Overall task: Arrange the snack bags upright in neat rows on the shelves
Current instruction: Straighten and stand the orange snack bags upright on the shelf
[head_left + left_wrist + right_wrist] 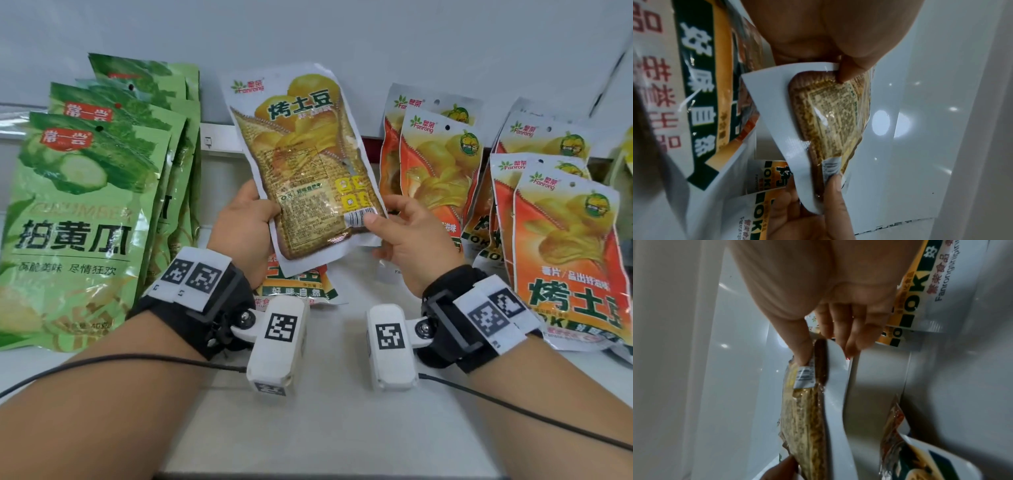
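Note:
A yellow-brown potato snack bag (303,154) is held up in the air at the middle, its printed back toward me, tilted a little to the left. My left hand (250,219) grips its lower left edge, thumb on the front. My right hand (394,226) pinches its lower right corner by the barcode. In the left wrist view the bag (828,113) sits between my thumb (846,69) above and my right hand's fingers (830,194) below. In the right wrist view my thumb (803,353) presses on the bag (807,418).
Several green cucumber snack bags (78,222) stand in a row on the left of the white shelf (335,394). Orange potato bags (565,257) stand in rows on the right. One more bag (301,287) lies flat under my left hand. A white wall rises behind.

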Tool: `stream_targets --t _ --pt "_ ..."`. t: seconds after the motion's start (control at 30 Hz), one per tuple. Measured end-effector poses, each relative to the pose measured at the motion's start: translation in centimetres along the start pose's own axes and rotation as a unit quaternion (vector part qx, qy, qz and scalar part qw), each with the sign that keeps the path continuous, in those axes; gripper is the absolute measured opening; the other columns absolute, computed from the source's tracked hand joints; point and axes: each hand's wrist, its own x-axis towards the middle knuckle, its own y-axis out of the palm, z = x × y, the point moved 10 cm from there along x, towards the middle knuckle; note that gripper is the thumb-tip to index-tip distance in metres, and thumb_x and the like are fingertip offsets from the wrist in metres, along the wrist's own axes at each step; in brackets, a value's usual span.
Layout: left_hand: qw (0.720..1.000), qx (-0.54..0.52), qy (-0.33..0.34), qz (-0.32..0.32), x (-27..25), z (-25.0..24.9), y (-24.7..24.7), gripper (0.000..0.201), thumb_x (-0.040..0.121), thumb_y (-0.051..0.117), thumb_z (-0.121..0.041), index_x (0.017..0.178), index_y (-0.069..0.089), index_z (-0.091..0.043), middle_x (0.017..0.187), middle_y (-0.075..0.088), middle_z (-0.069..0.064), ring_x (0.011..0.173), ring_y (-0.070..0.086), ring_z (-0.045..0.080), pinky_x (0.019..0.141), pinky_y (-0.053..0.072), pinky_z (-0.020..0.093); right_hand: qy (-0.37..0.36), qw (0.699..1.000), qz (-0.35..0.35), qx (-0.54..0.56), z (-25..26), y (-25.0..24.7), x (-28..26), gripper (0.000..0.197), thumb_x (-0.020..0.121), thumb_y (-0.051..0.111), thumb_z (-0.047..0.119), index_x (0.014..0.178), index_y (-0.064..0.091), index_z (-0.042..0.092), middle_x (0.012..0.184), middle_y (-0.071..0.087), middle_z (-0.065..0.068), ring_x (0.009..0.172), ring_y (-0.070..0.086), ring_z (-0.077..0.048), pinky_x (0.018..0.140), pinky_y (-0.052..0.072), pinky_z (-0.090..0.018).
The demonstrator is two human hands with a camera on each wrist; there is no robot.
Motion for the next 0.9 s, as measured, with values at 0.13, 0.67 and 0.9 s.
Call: stream_targets --t 0.13,0.67,0.9 --pt "1.000 -0.014 -0.003 0.007 0.0 0.1 0.1 0.045 0.091 0.031 0.009 0.101 0.063 -0.021 0.089 0.074 0.000 0.079 0.072 0.017 0.064 0.058 0.033 0.006 0.998 0.059 0.015 0.2 1.3 -0.5 0.032 0.087 0.059 0.000 0.117 0.054 0.010 0.098 0.069 -0.002 0.079 0.065 -0.011 0.053 0.052 -0.021" --pt "0.999 0.013 0.013 0.038 0.0 -0.1 0.4 0.041 0.096 0.035 0.008 0.116 0.055 -0.022 0.112 0.067 0.008 0.087 0.069 0.016 0.072 0.059 0.033 0.048 0.995 0.084 0.007 -0.1 1.3 -0.7 0.007 0.086 0.063 0.031 0.083 0.062 0.025 0.074 0.061 0.012 0.057 0.068 -0.019 0.040 0.042 -0.019" --pt "0.995 -0.002 0.013 0.102 -0.5 -0.4 1.9 0.042 0.096 0.035 0.008 0.117 0.056 -0.022 0.103 0.070 0.002 0.080 0.071 0.013 0.065 0.059 0.028 -0.004 0.994 0.031 -0.101 0.7 -0.3 -0.2 0.027 0.093 0.049 0.045 0.103 0.063 0.025 0.098 0.063 0.013 0.086 0.056 0.000 0.075 0.046 -0.021"
